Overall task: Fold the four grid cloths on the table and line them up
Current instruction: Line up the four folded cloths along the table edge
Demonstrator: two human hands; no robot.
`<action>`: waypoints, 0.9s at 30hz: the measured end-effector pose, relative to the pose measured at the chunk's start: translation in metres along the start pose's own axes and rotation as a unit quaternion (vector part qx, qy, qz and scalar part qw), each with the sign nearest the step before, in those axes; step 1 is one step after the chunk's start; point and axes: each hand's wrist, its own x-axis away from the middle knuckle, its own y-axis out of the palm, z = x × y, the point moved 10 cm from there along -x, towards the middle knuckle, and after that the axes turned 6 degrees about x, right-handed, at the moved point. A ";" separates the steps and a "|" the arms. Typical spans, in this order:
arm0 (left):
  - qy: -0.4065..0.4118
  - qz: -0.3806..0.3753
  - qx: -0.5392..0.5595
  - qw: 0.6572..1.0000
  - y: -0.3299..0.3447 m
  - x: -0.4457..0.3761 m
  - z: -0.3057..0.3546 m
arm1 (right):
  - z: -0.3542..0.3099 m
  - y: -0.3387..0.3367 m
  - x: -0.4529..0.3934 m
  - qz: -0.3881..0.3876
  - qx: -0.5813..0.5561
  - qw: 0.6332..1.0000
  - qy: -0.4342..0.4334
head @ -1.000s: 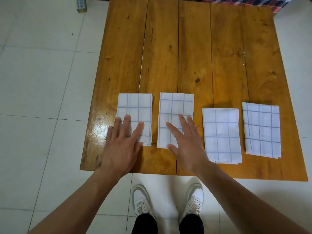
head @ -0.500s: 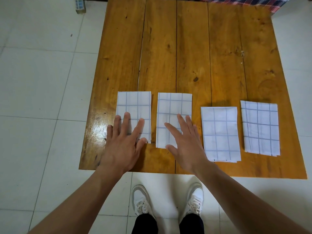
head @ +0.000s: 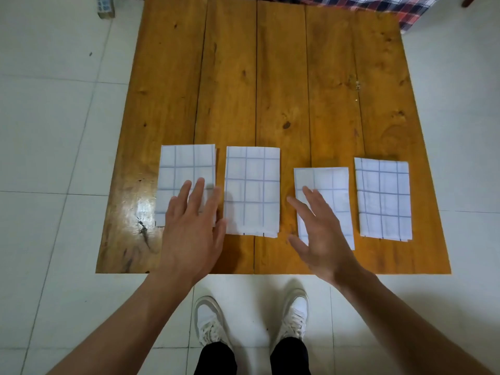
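Third cloth (head: pixel 324 201): folded, long side running away from the person, lying under and just ahead of the right hand (head: pixel 320 234). It sits nearer the table's front edge than its neighbours, so to my eye this is the one out of line.
Key relation: the cloth reaches forward from the right hand's fingers; a push straight away from the body, along its long axis, would likely bring it level. The right hand is plainly the nearer one.
Right hand: fingers straight and spread, thumb out over bare wood on its inner side; whether the fingers press the cloth or hover just above it I cannot tell.
First cloth (head: pixel 186 169): folded, under and ahead of the left hand (head: pixel 193 231).
Left hand: flat, fingers straight and a little spread, resting on the near part of that cloth.
Second cloth (head: pixel 251 190): between the two hands, just beside the left thumb, untouched.
Fourth cloth (head: pixel 382 197): beyond the right hand on its outer side, apart from it, set slightly further forward than the third.
Table (head: pixel 270 77): wooden planks, all four cloths along its near part.
Progress: folding looks done; lining up seems unfinished.
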 end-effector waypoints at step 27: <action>0.026 -0.063 -0.002 0.998 0.066 -0.021 0.083 | 0.058 0.000 -0.012 -0.012 0.081 0.996 0.023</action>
